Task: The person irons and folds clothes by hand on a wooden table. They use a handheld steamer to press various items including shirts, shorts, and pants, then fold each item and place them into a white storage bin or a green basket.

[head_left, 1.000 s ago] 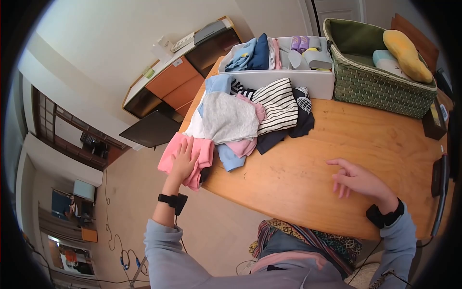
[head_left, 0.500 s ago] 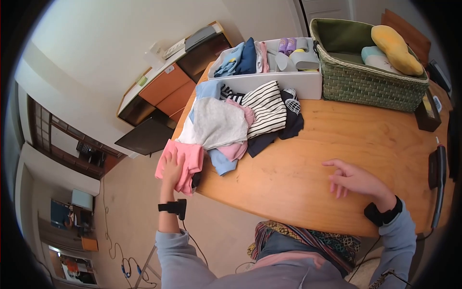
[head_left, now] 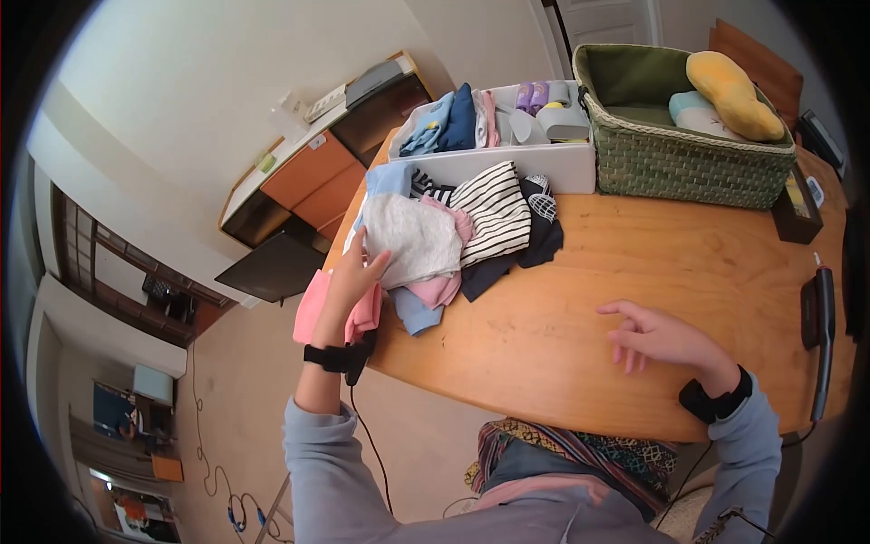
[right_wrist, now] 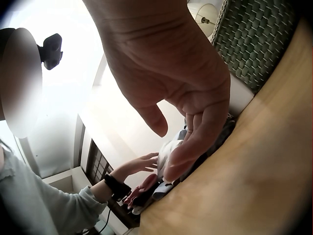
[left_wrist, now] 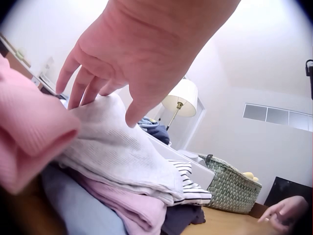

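The left hand (head_left: 349, 276) is at the left edge of the grey garment (head_left: 412, 238), thumb and fingers spread. In the left wrist view its fingertips meet the top of the grey cloth (left_wrist: 117, 142); whether they press on it is unclear. Folded pink clothing (head_left: 311, 304) lies beneath the wrist at the table's corner. Light blue, pink and striped clothes (head_left: 494, 213) surround the grey one. The right hand (head_left: 666, 335) hovers over or rests on the table with loosely bent fingers, holding nothing.
A white box (head_left: 544, 168) of folded clothes and shoes stands behind the pile. To its right is a green woven basket (head_left: 698, 172) with a yellow plush (head_left: 732, 93). A dark wand-shaped device (head_left: 823, 344) lies at the table's right side.
The left hand has left the top of the pink clothing and moved up and forward to the grey garment. The right hand keeps its pose. The head view has shifted slightly.
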Available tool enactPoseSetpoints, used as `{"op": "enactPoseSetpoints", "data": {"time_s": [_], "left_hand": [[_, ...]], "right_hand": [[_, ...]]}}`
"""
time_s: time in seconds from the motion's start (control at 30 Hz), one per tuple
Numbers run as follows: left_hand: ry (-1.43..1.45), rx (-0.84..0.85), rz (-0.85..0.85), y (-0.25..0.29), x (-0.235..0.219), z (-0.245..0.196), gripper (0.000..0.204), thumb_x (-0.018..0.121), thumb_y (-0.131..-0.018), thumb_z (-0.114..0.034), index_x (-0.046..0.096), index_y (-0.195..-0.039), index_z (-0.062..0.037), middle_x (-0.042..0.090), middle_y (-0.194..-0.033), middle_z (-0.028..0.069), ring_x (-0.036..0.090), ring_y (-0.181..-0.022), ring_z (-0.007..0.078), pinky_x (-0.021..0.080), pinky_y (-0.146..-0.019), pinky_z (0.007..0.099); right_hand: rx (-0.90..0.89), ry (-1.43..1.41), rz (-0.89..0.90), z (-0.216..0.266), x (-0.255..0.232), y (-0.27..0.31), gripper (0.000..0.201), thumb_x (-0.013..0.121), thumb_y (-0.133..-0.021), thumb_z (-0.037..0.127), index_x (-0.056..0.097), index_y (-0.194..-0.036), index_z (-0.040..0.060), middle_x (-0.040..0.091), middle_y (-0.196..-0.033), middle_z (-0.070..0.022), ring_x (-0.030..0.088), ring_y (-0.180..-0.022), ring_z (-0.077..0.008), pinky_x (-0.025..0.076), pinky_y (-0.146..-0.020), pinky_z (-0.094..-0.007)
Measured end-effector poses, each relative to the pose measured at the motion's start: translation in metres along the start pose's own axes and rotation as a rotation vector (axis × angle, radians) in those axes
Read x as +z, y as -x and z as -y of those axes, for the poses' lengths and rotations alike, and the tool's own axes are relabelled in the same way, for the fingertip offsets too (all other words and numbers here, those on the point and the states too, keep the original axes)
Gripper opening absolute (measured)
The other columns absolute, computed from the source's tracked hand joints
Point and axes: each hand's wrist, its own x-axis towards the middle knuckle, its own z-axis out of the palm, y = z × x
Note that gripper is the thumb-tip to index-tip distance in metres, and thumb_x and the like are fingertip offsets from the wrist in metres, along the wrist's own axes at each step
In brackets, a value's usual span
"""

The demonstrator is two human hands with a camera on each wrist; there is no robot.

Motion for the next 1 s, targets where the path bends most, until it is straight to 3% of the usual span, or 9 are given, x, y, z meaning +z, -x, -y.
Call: {"op": "enactPoseSetpoints", "data": {"time_s": [0.03, 0.17, 0.23, 0.47, 0.63, 0.77, 0.9, 0.97, 1.0], "left_hand": [[0.09, -0.063, 0.029, -0.005, 0.005, -0.005, 0.072, 0.066, -0.081, -0.039, 0.04, -0.131, 0.0057, 0.059, -0.11, 0.0262, 0.059, -0.102, 0.0355, 0.046, -0.087, 0.0359], [-0.17, -0.102, -0.128, -0.014, 0.015, -0.01, 0.062, 0.067, -0.081, -0.034, 0.048, -0.122, 0.0074, 0.063, -0.103, 0.0219, 0.063, -0.094, 0.03, 0.049, -0.081, 0.0351], [0.34, -0.052, -0.065, -0.027, 0.027, 0.019, 0.058, 0.069, -0.081, -0.033, 0.05, -0.118, 0.0083, 0.063, -0.105, 0.0166, 0.062, -0.095, 0.0235, 0.049, -0.08, 0.0323], [0.684, -0.12, -0.084, -0.022, 0.009, -0.017, 0.044, 0.065, -0.086, -0.023, 0.053, -0.12, 0.0015, 0.062, -0.107, 0.0094, 0.06, -0.095, 0.0179, 0.047, -0.082, 0.0288], [0.938, 0.144, -0.233, -0.01, -0.034, -0.096, 0.036, 0.058, -0.091, -0.023, 0.054, -0.119, -0.0003, 0.062, -0.107, 0.0072, 0.058, -0.096, 0.0133, 0.045, -0.083, 0.0263], [1.229, 0.144, -0.107, 0.009, -0.058, -0.159, 0.04, 0.053, -0.093, -0.024, 0.049, -0.124, 0.0013, 0.06, -0.113, 0.0095, 0.059, -0.1, 0.0161, 0.047, -0.085, 0.0282], [1.378, 0.126, 0.033, 0.044, -0.039, -0.22, 0.042, 0.052, -0.094, -0.022, 0.044, -0.129, 0.0009, 0.057, -0.118, 0.0106, 0.058, -0.104, 0.0159, 0.047, -0.087, 0.028], [1.306, 0.062, 0.179, 0.057, -0.015, -0.237, 0.046, 0.051, -0.094, -0.018, 0.037, -0.135, -0.002, 0.052, -0.124, 0.0125, 0.052, -0.113, 0.017, 0.043, -0.092, 0.0285], [1.028, 0.073, 0.262, 0.059, 0.002, -0.238, 0.05, 0.051, -0.094, -0.016, 0.033, -0.138, -0.0041, 0.05, -0.127, 0.0135, 0.049, -0.117, 0.0178, 0.041, -0.094, 0.0295]], "right_hand": [[-0.005, -0.006, 0.003, 0.0, 0.0, 0.002, 0.046, 0.045, -0.096, 0.019, 0.031, -0.138, 0.0066, 0.063, -0.083, -0.0076, 0.062, -0.067, -0.015, 0.05, -0.056, -0.0247], [-0.012, -0.029, 0.014, 0.0, 0.0, 0.007, 0.046, 0.045, -0.096, 0.019, 0.031, -0.138, 0.0061, 0.063, -0.083, -0.0077, 0.063, -0.066, -0.0154, 0.05, -0.055, -0.0248], [-0.017, -0.033, 0.016, -0.002, -0.002, 0.007, 0.046, 0.045, -0.096, 0.019, 0.031, -0.138, 0.0061, 0.063, -0.083, -0.0077, 0.063, -0.066, -0.0156, 0.051, -0.055, -0.0249], [-0.036, -0.047, 0.025, -0.007, -0.004, 0.009, 0.045, 0.045, -0.097, 0.02, 0.031, -0.138, 0.0064, 0.063, -0.082, -0.0076, 0.063, -0.064, -0.0157, 0.052, -0.056, -0.025], [-0.033, -0.089, 0.061, -0.004, -0.003, 0.012, 0.047, 0.046, -0.096, 0.022, 0.031, -0.138, 0.0057, 0.062, -0.084, -0.0082, 0.062, -0.066, -0.0145, 0.05, -0.056, -0.0243], [-0.063, -0.102, 0.12, 0.006, 0.004, 0.019, 0.051, 0.047, -0.096, 0.023, 0.029, -0.141, 0.009, 0.061, -0.1, -0.0112, 0.062, -0.084, -0.016, 0.051, -0.067, -0.0263], [-0.237, -0.172, -0.055, 0.014, 0.019, 0.023, 0.05, 0.049, -0.096, 0.021, 0.031, -0.14, 0.007, 0.06, -0.108, -0.0102, 0.063, -0.088, -0.0161, 0.051, -0.073, -0.026], [-0.451, -0.403, -0.036, 0.015, 0.02, 0.025, 0.051, 0.055, -0.092, 0.024, 0.036, -0.137, 0.0093, 0.051, -0.119, -0.0139, 0.053, -0.106, -0.0174, 0.048, -0.086, -0.0313], [-0.44, -0.407, -0.065, 0.023, 0.021, 0.028, 0.051, 0.055, -0.092, 0.024, 0.036, -0.137, 0.0093, 0.051, -0.119, -0.0139, 0.053, -0.106, -0.0174, 0.048, -0.086, -0.0313]]}}
